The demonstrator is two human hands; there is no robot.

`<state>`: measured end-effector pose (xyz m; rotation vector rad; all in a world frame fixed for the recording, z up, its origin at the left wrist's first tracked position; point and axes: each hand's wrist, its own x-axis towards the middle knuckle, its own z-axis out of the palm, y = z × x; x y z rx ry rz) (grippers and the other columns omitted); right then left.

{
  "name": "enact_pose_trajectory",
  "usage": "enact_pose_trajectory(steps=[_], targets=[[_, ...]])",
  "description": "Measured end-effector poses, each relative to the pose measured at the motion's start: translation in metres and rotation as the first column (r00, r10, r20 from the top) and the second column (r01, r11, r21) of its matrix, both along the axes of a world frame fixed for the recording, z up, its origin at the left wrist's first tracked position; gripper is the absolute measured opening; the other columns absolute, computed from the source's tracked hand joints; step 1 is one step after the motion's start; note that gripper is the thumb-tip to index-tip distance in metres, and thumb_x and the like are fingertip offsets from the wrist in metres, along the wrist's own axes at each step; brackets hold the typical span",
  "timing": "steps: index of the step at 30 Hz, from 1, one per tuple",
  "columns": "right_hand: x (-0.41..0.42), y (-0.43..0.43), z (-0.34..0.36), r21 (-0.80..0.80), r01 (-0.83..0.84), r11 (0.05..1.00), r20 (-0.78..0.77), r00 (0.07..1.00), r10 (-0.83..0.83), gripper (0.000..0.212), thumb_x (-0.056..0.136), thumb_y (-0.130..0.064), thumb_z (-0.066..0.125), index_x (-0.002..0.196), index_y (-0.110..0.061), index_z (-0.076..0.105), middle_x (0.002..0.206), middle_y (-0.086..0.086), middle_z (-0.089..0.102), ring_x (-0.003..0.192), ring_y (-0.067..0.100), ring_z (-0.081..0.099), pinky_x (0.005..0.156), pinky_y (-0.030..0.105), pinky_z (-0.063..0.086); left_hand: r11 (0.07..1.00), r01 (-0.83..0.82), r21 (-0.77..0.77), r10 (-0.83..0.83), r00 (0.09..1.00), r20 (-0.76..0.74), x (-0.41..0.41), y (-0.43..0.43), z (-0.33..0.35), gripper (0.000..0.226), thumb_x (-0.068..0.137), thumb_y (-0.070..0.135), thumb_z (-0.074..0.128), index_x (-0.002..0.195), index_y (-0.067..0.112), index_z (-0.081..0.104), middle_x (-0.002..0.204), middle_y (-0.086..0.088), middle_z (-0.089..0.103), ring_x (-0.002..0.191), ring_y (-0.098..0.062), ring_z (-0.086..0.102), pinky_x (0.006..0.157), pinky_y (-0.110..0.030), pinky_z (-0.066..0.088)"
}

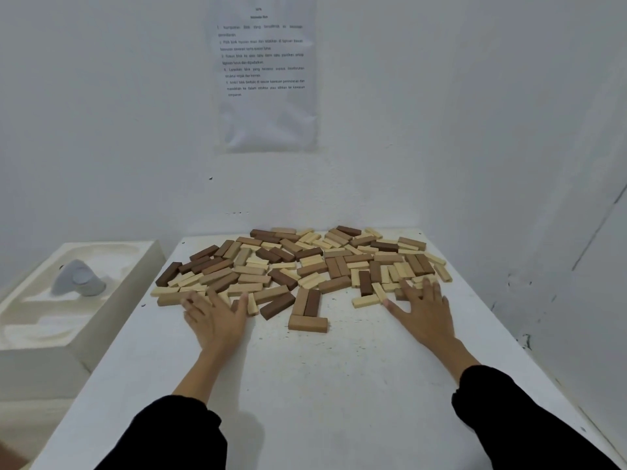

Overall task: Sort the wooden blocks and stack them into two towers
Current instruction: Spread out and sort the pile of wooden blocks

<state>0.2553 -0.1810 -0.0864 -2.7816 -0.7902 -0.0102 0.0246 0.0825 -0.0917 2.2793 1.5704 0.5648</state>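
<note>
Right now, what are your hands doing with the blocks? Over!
Left hand open, flat on pile's near-left edge. Right hand open on near-right edge. Wooden blocks lying loose, colours mixed, no tower started. Nothing in the way.

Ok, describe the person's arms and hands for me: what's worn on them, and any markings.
The left hand and right hand are bare: no gloves, and no ring, watch or bracelet shows. The left sleeve and right sleeve are plain black and long, stopping partway along the forearm so the wrists are uncovered. No logo or marking shows on the cloth.
</note>
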Motion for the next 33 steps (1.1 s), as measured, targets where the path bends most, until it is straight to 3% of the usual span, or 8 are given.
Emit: enact_pose_trajectory(steps=[9,15,19,21,23,27,29,33], targets=[[0.005,0.029,-0.001,-0.026,-0.035,0.999,0.023,0.999,0.036,0.078,0.083,-0.074,0.033,0.149,-0.037,0.012,0.158,0.008,0.005,0.145,0.034,0.001,0.113,0.053,0.012,1.000,-0.023,-0.017,0.023,1.000,-0.003,0.021,0.001,0.003,0.083,0.092,0.061,0.030,0.148,0.002,0.015,0.156,-0.023,0.001,0.143,-0.038,-0.010,0.114,-0.056,-0.004],[0.005,0.025,0.001,0.123,0.034,0.992,0.051,0.998,-0.041,0.079,0.079,-0.074,0.041,0.146,-0.035,0.026,0.156,0.011,0.013,0.144,0.034,0.006,0.110,0.059,0.010,0.924,0.302,0.236,-0.345,0.924,0.168,0.020,-0.007,0.002,0.085,0.077,0.073,0.020,0.142,0.021,0.036,0.156,-0.006,0.013,0.145,-0.021,-0.005,0.112,-0.047,-0.013],[0.018,0.019,0.009,0.367,0.276,0.888,-0.098,0.961,-0.258,0.079,0.077,-0.073,0.025,0.144,-0.031,0.031,0.152,0.018,0.021,0.140,0.037,0.015,0.110,0.054,0.016,0.984,-0.004,0.178,-0.055,0.944,0.326,0.016,0.011,0.011,0.069,0.090,0.061,0.033,0.133,0.010,0.048,0.150,-0.016,0.027,0.143,-0.031,0.011,0.113,-0.057,0.003],[0.031,0.012,0.012,0.458,0.323,0.828,-0.143,0.946,-0.290,0.080,0.077,-0.071,0.028,0.143,-0.026,0.035,0.150,0.021,0.025,0.139,0.038,0.017,0.110,0.053,0.016,0.983,-0.151,0.101,0.106,0.928,0.357,0.006,0.030,0.016,0.059,0.095,0.050,0.042,0.136,0.008,0.044,0.150,-0.020,0.024,0.142,-0.034,0.010,0.112,-0.057,0.004],[0.046,0.004,0.016,0.498,0.334,0.800,-0.212,0.942,-0.261,0.089,0.072,-0.074,0.029,0.144,-0.022,0.035,0.148,0.023,0.027,0.139,0.038,0.017,0.112,0.050,0.014,0.981,-0.194,0.013,0.180,0.931,0.316,-0.009,0.053,0.015,0.067,0.092,0.056,0.043,0.141,0.012,0.037,0.150,-0.023,0.020,0.143,-0.036,0.006,0.112,-0.057,0.003],[0.065,0.011,0.016,0.362,0.230,0.904,-0.252,0.957,-0.142,0.090,0.073,-0.081,0.039,0.147,-0.032,0.025,0.153,0.013,0.025,0.141,0.035,0.018,0.112,0.057,0.008,0.988,-0.120,-0.096,0.127,0.989,0.074,-0.024,0.086,0.003,0.109,0.059,0.087,0.021,0.148,0.025,0.020,0.153,-0.025,0.009,0.143,-0.036,0.002,0.112,-0.058,-0.002],[0.069,0.026,0.017,0.269,0.168,0.948,-0.259,0.961,-0.097,0.087,0.072,-0.080,0.042,0.146,-0.040,0.022,0.156,0.002,0.017,0.143,0.034,0.011,0.109,0.062,0.001,0.993,-0.093,-0.070,0.095,0.995,0.023,-0.017,0.091,0.002,0.110,0.055,0.086,0.017,0.149,0.028,0.021,0.154,-0.022,0.007,0.143,-0.035,0.002,0.110,-0.062,-0.006],[0.070,0.046,0.025,0.086,0.115,0.990,-0.321,0.944,-0.082,0.109,0.049,-0.089,0.043,0.145,-0.047,0.017,0.159,-0.001,-0.005,0.143,0.038,-0.008,0.106,0.066,-0.007,1.000,-0.020,-0.015,0.020,0.999,-0.046,-0.008,0.091,0.003,0.108,0.055,0.090,0.014,0.143,0.029,0.034,0.153,-0.016,0.015,0.141,-0.036,0.008,0.111,-0.058,-0.001]])
